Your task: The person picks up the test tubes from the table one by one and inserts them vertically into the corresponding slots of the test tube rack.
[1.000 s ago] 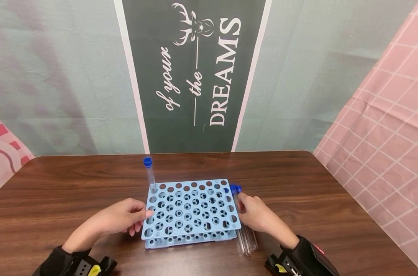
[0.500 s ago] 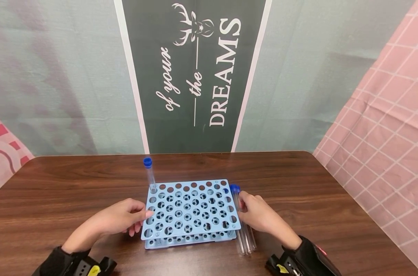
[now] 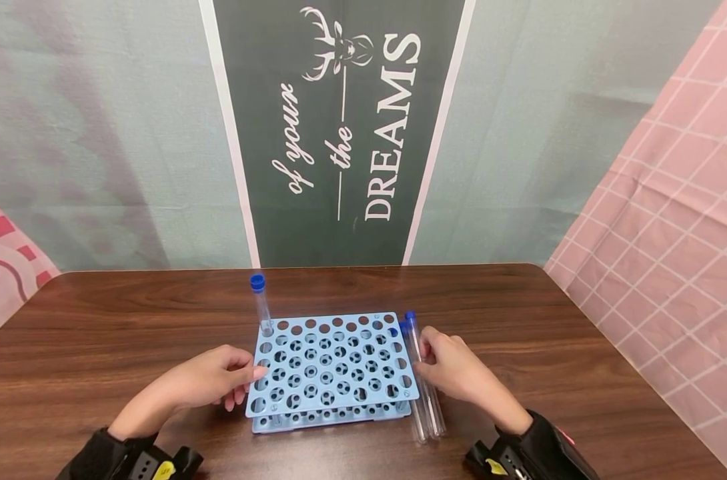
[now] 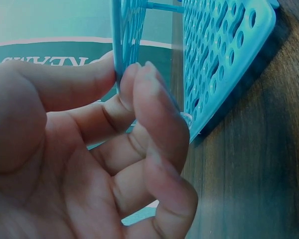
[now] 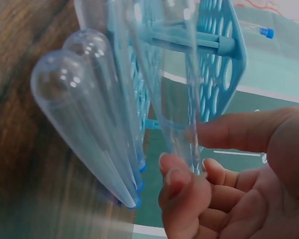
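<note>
A light blue test tube rack (image 3: 311, 405) stands on the wooden table between both hands. My left hand (image 3: 210, 380) pinches the left edge of its top plate between thumb and fingers. One blue-capped test tube (image 3: 263, 308) stands upright in the far left corner hole. At the rack's right side, my right hand (image 3: 450, 367) pinches a clear test tube (image 5: 177, 107) between thumb and fingertips, its blue cap pointing away from me. Several more clear tubes (image 5: 79, 119) lie on the table beside the rack, below the held one, their rounded ends toward me.
The brown wooden table (image 3: 537, 333) reaches to a hanging cloth backdrop (image 3: 339, 240) with printed lettering at its far edge. A pink checked cloth (image 3: 669, 247) hangs at the right. Black wrist straps with cameras sit on both wrists.
My right hand has shifted slightly up and right, and a tube in its fingers has separated from the lying ones, its cap now farther from me. The left hand and rack stay put.
</note>
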{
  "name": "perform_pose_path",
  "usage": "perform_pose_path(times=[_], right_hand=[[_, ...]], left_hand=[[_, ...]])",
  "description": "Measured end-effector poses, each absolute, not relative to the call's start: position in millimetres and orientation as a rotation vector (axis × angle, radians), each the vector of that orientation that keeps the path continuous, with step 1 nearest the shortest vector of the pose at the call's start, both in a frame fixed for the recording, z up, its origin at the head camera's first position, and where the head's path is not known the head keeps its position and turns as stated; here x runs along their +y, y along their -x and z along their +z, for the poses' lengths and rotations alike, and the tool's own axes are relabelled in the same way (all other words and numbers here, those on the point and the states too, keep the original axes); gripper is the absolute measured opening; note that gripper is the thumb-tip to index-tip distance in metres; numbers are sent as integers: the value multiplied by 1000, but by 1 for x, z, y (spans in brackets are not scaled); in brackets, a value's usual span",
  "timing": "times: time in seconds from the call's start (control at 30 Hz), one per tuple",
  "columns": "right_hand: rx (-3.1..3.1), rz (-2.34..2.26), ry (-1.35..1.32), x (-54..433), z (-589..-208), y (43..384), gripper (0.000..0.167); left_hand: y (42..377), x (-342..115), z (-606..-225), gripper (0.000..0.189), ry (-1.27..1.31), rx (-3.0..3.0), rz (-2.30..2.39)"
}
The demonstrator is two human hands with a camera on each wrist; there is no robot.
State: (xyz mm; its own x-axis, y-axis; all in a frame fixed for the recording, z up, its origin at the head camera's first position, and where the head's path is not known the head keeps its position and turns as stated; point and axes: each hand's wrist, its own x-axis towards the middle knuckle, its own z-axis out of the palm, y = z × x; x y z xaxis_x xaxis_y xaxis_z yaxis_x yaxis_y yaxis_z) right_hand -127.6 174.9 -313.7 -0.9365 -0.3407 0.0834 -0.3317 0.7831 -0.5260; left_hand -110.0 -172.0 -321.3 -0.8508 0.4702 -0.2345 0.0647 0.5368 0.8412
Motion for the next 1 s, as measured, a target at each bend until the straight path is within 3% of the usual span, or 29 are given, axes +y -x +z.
perform_pose_path(times=[0.7, 1.0], right_hand=[[2850, -1042, 363, 175, -305, 126, 22], [2850, -1020, 407, 177, -303, 124, 24]], left_hand=[[110, -172, -321, 35, -428, 2333, 1270], [111, -172, -323, 34, -434, 2329, 1266]])
